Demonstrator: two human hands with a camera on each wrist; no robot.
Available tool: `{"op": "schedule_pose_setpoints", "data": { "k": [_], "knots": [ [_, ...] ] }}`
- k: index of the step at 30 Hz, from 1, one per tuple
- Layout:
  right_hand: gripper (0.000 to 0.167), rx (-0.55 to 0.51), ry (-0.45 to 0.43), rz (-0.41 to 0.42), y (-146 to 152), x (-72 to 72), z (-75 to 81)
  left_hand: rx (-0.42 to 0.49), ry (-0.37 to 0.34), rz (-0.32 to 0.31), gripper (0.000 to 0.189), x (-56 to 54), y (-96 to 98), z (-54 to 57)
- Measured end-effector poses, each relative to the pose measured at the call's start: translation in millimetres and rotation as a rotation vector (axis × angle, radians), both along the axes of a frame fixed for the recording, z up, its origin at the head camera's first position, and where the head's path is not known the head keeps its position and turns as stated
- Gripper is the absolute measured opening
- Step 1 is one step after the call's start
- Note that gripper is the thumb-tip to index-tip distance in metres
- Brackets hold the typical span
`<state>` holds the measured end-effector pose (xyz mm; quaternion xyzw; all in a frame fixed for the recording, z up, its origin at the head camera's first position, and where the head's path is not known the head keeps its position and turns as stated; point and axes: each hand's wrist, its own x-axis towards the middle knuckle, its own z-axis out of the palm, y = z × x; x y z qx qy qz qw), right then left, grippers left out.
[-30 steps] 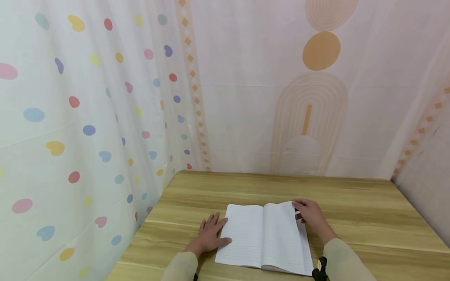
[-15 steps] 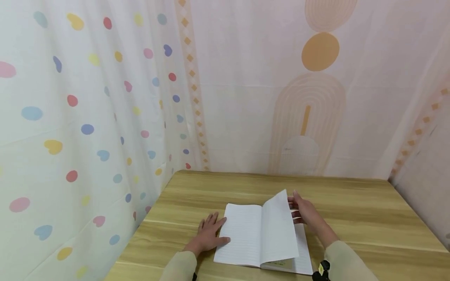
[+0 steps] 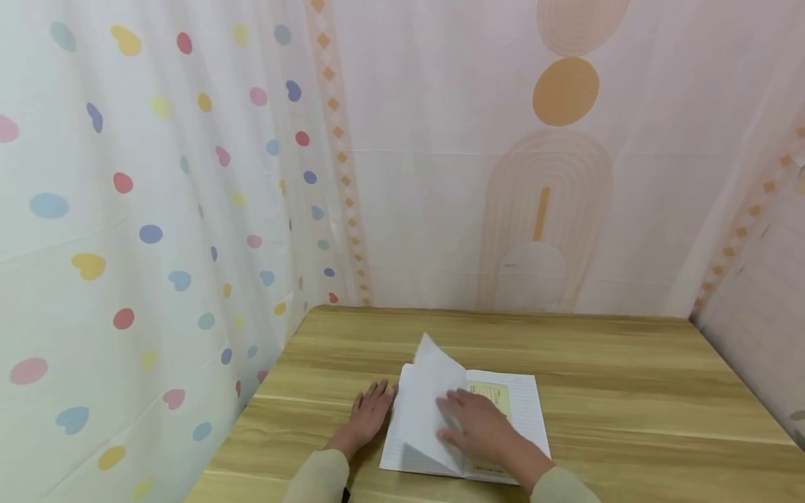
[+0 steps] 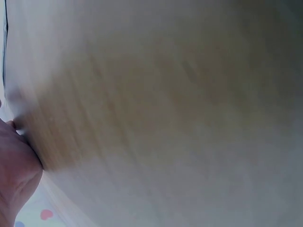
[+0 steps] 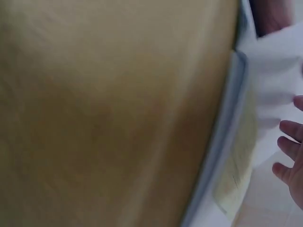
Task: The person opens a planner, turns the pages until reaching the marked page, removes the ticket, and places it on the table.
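An open lined notebook [image 3: 527, 409] lies near the front of the wooden table. One of its leaves [image 3: 430, 405] stands raised and leans over to the left half. Against that leaf is my right hand [image 3: 481, 426], its fingers extended and touching the paper; the right wrist view shows the fingertips [image 5: 287, 126] spread along the white sheet. A pale yellow printed slip [image 3: 497, 395] rests on the right page, partly covered by my right hand. My left hand [image 3: 371, 413] lies flat on the table with fingertips at the notebook's left edge.
The wooden table [image 3: 616, 384] extends behind and to both sides of the notebook. A curtain with coloured dots [image 3: 182, 279] hangs at the left, and a patterned cloth [image 3: 428, 230] hangs behind the table's far edge.
My right hand has swept left across the notebook, turning the leaf from the right side over toward the left. The yellow slip has come into sight. My left thumb has left the left page.
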<state>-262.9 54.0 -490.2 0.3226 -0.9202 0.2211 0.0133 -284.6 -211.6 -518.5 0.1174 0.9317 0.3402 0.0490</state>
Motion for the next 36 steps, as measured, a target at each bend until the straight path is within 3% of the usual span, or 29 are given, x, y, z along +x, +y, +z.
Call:
{"op": "schedule_pose_setpoints", "data": {
  "k": [2, 5, 11, 17, 23, 30, 36],
  "knots": [
    [0.058, 0.116, 0.046, 0.024, -6.5, 4.8, -7.2, 0.021, -0.006, 0.020, 0.063, -0.8, 0.1, 0.4],
    [0.056, 0.164, 0.054, 0.023, -11.1, 9.1, -12.4, -0.025, -0.005, 0.003, 0.070, -1.7, -1.4, 0.2],
    [0.049, 0.079, 0.035, -0.011, -5.1, 6.7, -9.6, -0.142, -0.001, -0.082, 0.090, -0.1, -4.5, 0.1],
    [0.047, -0.050, 0.006, -0.078, 11.6, -3.2, -11.2, -0.136, -0.021, -0.090, 0.081, 0.8, -4.3, 0.2],
    [0.043, -0.156, -0.037, -0.206, 31.2, -14.7, -18.0, -0.117, -0.025, -0.099, 0.084, 0.9, -6.0, -1.6],
    [0.038, -0.200, -0.014, -0.387, 58.7, -26.3, -19.6, -0.127, -0.033, -0.089, 0.082, 2.1, -5.1, 1.4],
    [0.038, -0.171, -0.006, -0.444, 73.4, -31.4, -20.2, -0.139, -0.028, -0.089, 0.080, 3.6, -3.7, 3.5]
  ]
}}
